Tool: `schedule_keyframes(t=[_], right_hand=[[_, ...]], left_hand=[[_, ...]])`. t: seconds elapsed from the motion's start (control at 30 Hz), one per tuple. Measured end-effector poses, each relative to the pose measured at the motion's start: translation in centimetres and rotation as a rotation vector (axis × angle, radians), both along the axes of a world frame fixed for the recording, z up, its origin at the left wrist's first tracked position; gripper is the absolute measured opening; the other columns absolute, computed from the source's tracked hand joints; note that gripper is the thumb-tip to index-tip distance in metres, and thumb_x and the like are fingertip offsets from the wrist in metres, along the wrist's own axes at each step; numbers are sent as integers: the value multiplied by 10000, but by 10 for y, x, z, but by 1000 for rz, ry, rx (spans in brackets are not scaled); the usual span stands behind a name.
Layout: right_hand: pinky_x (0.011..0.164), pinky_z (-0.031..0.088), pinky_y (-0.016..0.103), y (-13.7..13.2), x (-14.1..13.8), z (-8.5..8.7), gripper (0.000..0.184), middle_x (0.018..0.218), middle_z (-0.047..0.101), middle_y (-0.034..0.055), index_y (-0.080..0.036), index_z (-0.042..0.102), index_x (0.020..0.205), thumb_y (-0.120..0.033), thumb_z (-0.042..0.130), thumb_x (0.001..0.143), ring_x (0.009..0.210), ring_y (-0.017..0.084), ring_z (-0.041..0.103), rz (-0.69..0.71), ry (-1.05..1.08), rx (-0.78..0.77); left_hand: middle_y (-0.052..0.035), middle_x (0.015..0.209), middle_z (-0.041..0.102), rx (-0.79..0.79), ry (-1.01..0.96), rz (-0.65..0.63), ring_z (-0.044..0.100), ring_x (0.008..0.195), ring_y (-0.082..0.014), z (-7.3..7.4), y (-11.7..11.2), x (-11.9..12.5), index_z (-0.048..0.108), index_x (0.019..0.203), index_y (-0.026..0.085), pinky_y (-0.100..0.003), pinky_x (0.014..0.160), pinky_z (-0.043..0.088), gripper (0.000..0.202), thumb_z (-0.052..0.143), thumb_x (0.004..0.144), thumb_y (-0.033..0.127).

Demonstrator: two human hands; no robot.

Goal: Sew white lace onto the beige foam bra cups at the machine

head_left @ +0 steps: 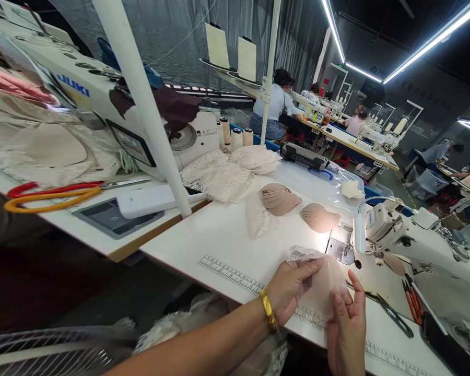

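Between my two hands is a sheer beige fabric piece with a lace edge (324,290), held over the front of the white sewing table. My left hand (292,292), a gold band at its wrist, pinches the piece near its lace edge. My right hand (348,321) grips the opposite side between thumb and fingers, with the index finger raised. Just beyond lies the lit needle plate (340,250) of a white sewing machine (399,230). Two stacks of beige molded cups sit behind, a left stack (280,198) and a right stack (319,217), beside a lace piece (260,219).
Black thread snips (395,316) and orange-handled scissors (414,300) lie at right. Lace pieces (223,175) are heaped behind a white pole (141,99). At left are large scissors (55,197) and another sewing machine (62,86). Several people work farther back, one in blue (272,102).
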State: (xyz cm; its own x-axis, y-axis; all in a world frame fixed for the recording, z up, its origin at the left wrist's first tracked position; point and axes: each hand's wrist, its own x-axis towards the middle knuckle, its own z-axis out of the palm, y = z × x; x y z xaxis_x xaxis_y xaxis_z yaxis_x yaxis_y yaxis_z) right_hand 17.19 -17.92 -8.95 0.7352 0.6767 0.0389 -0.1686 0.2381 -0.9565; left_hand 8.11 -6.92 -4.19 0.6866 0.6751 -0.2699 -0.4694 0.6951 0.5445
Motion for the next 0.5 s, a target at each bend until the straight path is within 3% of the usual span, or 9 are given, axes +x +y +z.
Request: schedule_keyframes(t=[0.27,0.4,0.5], right_hand=[[926,580,421,1,-2,3,870,1207,711,74,-315,376,1495,-479,838,777,1072,246,701,-30,136,0],[923,571,402,2,-5,2,890,1180,720,64,-313,350,1501,-472,842,776,1058,230,697,-47,122,6],[883,568,360,-4,-5,-1,889,1082,732,34,-309,318,1523,-448,827,808,985,203,699,-1,61,-9]], left_hand=[[-100,913,773,-26,-8,-75,711,840,-200,3,-1,1,776,881,123,-277,792,555,385,966,610,321],[-94,848,753,-1,-49,-199,701,751,-201,9,-2,5,744,857,124,-289,713,555,352,935,657,341],[-81,802,737,29,-28,-209,686,708,-198,12,2,7,729,839,122,-298,681,555,352,934,646,333]])
